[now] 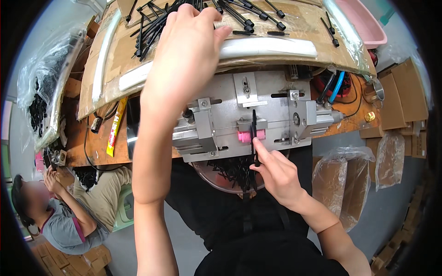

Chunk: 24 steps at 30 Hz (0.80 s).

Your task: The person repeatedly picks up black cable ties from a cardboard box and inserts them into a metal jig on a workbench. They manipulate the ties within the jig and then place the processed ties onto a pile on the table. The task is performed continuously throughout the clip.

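My left hand (189, 50) reaches far over a pile of thin black rods with thicker ends (152, 23) on a cardboard sheet. Its knuckles are bent and the fingertips are hidden, so I cannot tell whether it grips anything. Closer to me, my right hand (278, 172) is closed on a single black rod (253, 131), thumb and index finger at its near end. That rod lies lengthwise over a metal fixture (225, 124), across a pink block (244, 136) at the fixture's middle. Two small black brushes (244, 32) lie right of the pile.
Below the fixture's near edge sits a clear tub of black pieces (230, 172). Metal cylinder blocks flank the middle, with blue and black hoses (337, 87) at the right. A yellow packet (117, 126) lies left on the wooden table. Another person (69, 214) sits at the lower left.
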{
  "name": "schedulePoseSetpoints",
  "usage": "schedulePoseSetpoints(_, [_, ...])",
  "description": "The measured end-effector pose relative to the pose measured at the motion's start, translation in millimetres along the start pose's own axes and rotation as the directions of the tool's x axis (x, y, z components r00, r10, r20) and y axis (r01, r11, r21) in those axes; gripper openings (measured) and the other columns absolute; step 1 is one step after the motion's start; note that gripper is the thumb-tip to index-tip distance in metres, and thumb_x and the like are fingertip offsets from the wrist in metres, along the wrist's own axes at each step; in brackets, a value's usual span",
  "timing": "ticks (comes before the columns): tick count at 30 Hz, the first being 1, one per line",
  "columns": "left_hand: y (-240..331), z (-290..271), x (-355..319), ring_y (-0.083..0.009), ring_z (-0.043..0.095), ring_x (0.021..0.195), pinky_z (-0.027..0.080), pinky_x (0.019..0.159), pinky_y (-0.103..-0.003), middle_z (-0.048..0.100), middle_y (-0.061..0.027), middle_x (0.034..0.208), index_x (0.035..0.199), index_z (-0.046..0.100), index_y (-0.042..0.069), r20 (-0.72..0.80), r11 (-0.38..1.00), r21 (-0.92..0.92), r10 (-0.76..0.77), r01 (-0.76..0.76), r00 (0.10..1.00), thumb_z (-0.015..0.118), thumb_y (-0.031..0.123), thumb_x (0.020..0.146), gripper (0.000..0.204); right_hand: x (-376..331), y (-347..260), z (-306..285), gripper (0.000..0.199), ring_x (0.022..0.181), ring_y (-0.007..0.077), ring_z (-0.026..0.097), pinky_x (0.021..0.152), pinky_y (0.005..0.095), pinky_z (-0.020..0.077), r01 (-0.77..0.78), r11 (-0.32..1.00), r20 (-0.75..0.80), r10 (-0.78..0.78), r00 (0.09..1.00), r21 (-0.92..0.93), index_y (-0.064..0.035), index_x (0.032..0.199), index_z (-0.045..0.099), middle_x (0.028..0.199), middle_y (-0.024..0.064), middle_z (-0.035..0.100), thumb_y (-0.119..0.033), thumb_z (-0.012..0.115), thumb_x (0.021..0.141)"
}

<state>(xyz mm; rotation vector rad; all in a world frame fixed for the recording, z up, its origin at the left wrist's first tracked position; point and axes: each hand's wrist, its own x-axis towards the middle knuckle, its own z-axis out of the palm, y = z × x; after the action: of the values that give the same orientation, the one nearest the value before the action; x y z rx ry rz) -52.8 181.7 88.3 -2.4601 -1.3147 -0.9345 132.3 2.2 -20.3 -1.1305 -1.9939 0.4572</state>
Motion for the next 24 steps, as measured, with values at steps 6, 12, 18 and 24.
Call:
schedulePoseSetpoints(6, [-7.1, -15.1, 20.7, -0.0158, 0.054, 0.076, 0.045, 0.071, -0.029, 0.057, -0.0056, 0.080, 0.101, 0.066, 0.000, 0.399, 0.927, -0.314, -0.068, 0.206, 0.914, 0.063, 0.015, 0.090, 0.019, 10.1, 0.0, -10.5, 0.065, 0.069, 0.0256, 0.051, 0.066, 0.0375, 0.0455, -0.082, 0.995, 0.092, 0.078, 0.993, 0.047, 0.0070, 0.138, 0.047, 0.074, 0.0113, 0.050, 0.003, 0.072, 0.078])
schedulePoseSetpoints(12, [-2.7, -37.5, -9.1, -0.0162, 0.053, 0.070, 0.045, 0.066, -0.029, 0.059, -0.0065, 0.077, 0.096, 0.067, 0.000, 0.244, 0.908, -0.335, -0.173, 0.250, 0.954, 0.070, 0.004, 0.080, 0.017, 100.9, -8.3, -71.8, 0.033, 0.076, 0.0279, 0.060, 0.068, 0.0365, 0.0498, 0.229, 0.923, -0.057, -0.258, 0.964, -0.308, 0.0024, 0.105, 0.065, 0.087, 0.0137, 0.062, 0.001, 0.074, 0.073])
schedulePoseSetpoints(18, [68.9, -34.5, -70.9, -0.0157, 0.045, 0.072, 0.042, 0.069, -0.027, 0.054, -0.0044, 0.084, 0.129, 0.060, 0.004, -0.034, 0.915, -0.247, -0.337, 0.318, 0.941, 0.069, -0.008, 0.074, 0.058, 223.1, 58.8, -79.1, 0.011, 0.086, 0.0329, 0.060, 0.076, 0.0427, 0.0491, 0.175, 0.677, -0.056, -0.305, 0.951, -0.715, 0.0043, 0.085, 0.063, 0.084, 0.0188, 0.062, -0.004, 0.058, 0.080])
schedulePoseSetpoints(24, [128.4, -14.7, -159.8, -0.0190, 0.052, 0.077, 0.042, 0.071, -0.031, 0.054, -0.0065, 0.090, 0.133, 0.052, -0.009, 0.140, 0.983, -0.047, -0.169, 0.177, 0.976, 0.067, -0.002, 0.075, 0.060, 236.6, 56.9, -63.2, 0.011, 0.084, 0.0366, 0.059, 0.077, 0.0432, 0.0484, 0.102, 0.740, -0.082, -0.208, 0.975, -0.665, 0.0037, 0.083, 0.062, 0.085, 0.0209, 0.062, -0.003, 0.053, 0.083])
